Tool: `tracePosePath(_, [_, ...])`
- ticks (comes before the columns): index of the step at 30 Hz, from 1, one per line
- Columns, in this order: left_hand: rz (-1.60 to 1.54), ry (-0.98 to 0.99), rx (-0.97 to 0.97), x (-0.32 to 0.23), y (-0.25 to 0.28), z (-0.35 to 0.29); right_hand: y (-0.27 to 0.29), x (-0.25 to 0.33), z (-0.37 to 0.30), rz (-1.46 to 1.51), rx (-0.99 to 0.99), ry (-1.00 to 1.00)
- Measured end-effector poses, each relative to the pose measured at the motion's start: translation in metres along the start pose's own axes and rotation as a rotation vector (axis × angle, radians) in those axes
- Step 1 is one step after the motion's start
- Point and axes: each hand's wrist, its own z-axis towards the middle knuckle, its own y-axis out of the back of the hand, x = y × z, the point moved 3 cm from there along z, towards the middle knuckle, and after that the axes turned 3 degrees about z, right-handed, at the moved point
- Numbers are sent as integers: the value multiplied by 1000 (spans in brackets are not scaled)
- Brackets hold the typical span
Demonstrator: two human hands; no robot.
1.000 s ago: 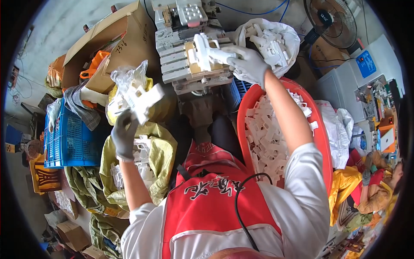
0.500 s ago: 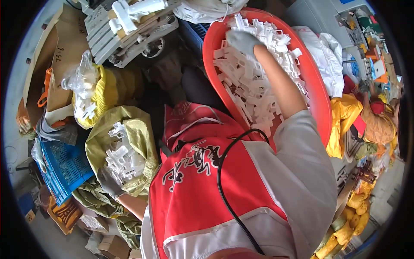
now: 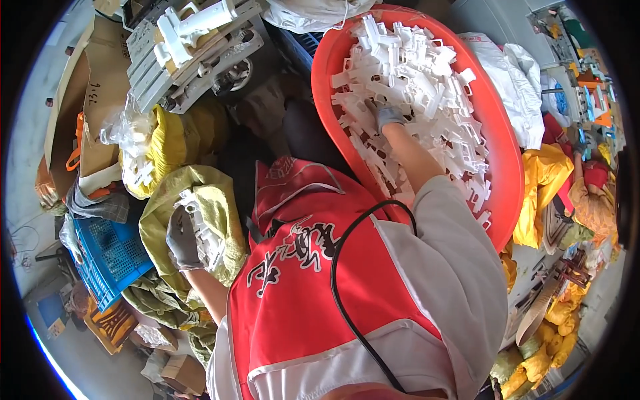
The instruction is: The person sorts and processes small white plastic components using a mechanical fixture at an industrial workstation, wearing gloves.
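In a red oval tub (image 3: 505, 200) on the right lies a heap of white plastic toy-pistol pieces (image 3: 433, 87). My right hand (image 3: 389, 117), in a grey glove, reaches down among them near the tub's left side; its fingers look apart, with the tips partly hidden by the pieces. On the left, an olive woven sack (image 3: 157, 207) stands with its mouth spread, holding more white toy-pistol pieces (image 3: 211, 247). Also gloved in grey, my left hand (image 3: 183, 241) is inside the sack mouth, fingers stretched along its left side against the pieces. No piece shows clearly within either hand.
A grey slatted metal fixture (image 3: 160, 73) carries a white toy pistol (image 3: 190, 30) at the upper left. Beside the olive sack are a yellow sack (image 3: 167, 143) and a blue plastic basket (image 3: 110, 253). A white sack (image 3: 510, 87) lies right of the tub. A black cable crosses my red apron.
My right hand has moved from the tub's far end back toward me. My left hand has moved up and further over the pieces in the sack. The view has shifted slightly.
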Motion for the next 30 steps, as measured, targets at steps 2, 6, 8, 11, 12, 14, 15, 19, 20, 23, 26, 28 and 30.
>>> tracePosePath(2, [-3, 15, 3, 0, -2, -2, 14, 3, 4, -223, 212, 8])
tracePosePath(6, [-18, -5, -34, 0, -3, -3, 43, -4, -22, 95, -332, 235])
tracePosePath(8, [21, -17, -67, -8, 0, -5, 36, -8, -16, 482, -43, 57])
tracePosePath(11, [51, -77, -76, -7, -10, 11, -25, -46, -4, 572, -331, 148])
tracePosePath(12, [110, -106, -92, -30, -6, 8, 0, -38, -19, 928, -223, 20])
tracePosePath(14, [125, -230, -124, -51, -7, 21, -51, -80, -15, 1271, -267, -76])
tracePosePath(15, [112, -242, -154, -56, -5, 22, -28, -67, -29, 1427, -150, -295])
tracePosePath(19, [77, -388, -197, -88, 6, 47, -8, -67, -45, 997, -117, -165])
tracePosePath(20, [60, -428, -213, -98, 8, 55, 14, -59, -52, 733, -181, -74])
tracePosePath(23, [-2, -474, -242, -137, 20, 75, 39, -49, -51, 470, -286, 148])
tracePosePath(26, [-62, -560, -294, -167, 26, 96, 95, -29, -61, 591, -235, 106])
tracePosePath(28, [-64, -598, -305, -189, 27, 110, 129, -12, -68, 733, -185, 28])
tracePosePath(30, [-42, -630, -300, -207, 26, 124, 130, -11, -63, 803, -264, 100])
